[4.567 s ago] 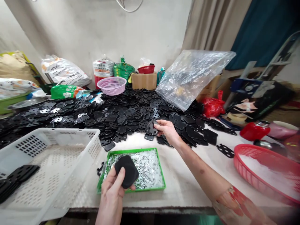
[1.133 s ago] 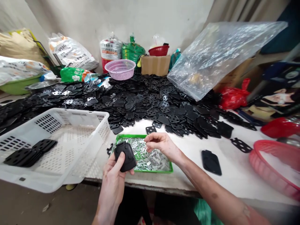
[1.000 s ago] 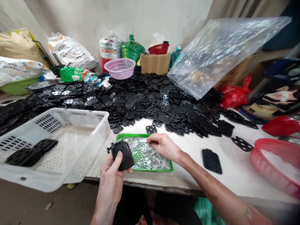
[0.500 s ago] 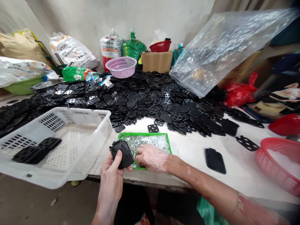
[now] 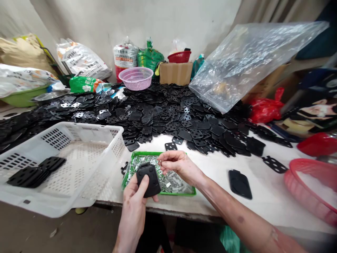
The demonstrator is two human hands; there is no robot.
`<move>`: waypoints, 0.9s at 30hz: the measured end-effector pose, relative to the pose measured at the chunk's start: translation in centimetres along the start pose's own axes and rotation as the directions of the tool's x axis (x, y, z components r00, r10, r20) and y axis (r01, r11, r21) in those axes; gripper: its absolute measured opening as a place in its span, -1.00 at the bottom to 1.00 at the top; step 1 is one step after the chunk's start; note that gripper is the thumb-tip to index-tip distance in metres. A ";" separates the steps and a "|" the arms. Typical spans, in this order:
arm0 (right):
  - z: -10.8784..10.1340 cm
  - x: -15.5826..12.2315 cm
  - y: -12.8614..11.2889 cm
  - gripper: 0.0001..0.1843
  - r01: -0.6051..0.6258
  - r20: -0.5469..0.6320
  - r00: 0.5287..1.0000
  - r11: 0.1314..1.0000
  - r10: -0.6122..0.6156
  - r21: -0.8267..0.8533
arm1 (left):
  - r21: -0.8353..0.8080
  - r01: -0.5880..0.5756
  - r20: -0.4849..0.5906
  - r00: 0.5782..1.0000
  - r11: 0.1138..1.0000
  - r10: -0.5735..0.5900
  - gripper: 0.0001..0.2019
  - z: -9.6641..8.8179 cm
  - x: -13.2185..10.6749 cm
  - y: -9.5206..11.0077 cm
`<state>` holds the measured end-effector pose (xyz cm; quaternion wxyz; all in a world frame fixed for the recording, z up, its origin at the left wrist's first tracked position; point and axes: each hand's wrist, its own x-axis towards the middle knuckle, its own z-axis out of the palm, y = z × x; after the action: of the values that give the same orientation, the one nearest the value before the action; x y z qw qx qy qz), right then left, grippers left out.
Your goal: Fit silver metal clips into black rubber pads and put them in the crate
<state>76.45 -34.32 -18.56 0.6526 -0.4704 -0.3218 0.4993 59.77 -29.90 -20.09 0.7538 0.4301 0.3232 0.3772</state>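
Note:
My left hand [image 5: 133, 207] holds a black rubber-like plate with rounded corners [image 5: 149, 180] upright between thumb and fingers, above the near left part of a green tray [image 5: 173, 193]. The tray is full of small silvery metal clips [image 5: 171, 185]. My right hand [image 5: 176, 164] hangs just above the tray, close to the plate, with thumb and forefinger pinched together. Whether a clip sits between those fingertips is hidden.
A white perforated plastic crate [image 5: 105, 135] with several black plates stands to the left. A large heap of black perforated plates [image 5: 158, 117] covers the table behind. One black plate [image 5: 239, 184] lies to the right, near a red basket [image 5: 310, 175].
My right hand has lifted from the clips in the tray, its fingers now pinched. My left hand has carried the black plate rightward, further over the tray.

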 end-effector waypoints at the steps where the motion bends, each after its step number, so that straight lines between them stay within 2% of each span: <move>1: 0.0 -0.1 -0.1 -0.72 -0.010 -0.006 1.000 0.999 0.010 0.031 | 0.011 0.004 0.016 1.000 1.000 -0.004 -0.75 0.2 -0.1 -0.1; 4: -0.1 -0.5 -0.2 -0.71 0.014 -0.004 1.000 1.000 -0.014 0.025 | 0.051 0.003 0.060 0.998 0.999 -0.006 -0.76 0.7 -0.5 -0.4; 9: -0.1 -1.0 -0.4 -0.82 0.081 0.006 0.997 0.994 -0.080 -0.072 | 0.075 0.014 0.110 0.994 0.997 -0.022 -0.73 1.0 -1.0 -0.4; 16: -0.1 -1.3 -0.8 -0.84 0.156 -0.006 0.988 0.985 -0.157 -0.069 | 0.080 0.016 0.105 0.994 0.997 -0.024 -0.74 1.5 -1.2 -0.2; 27: 0.3 -1.6 -0.6 -0.91 0.221 -0.097 0.969 0.972 -0.229 -0.079 | 0.037 0.028 0.141 0.989 0.999 -0.033 -0.74 1.8 -1.3 -0.2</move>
<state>75.91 -35.82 -17.85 0.7048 -0.4784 -0.3550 0.3853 60.62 -31.86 -19.34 0.7729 0.4638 0.2820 0.3286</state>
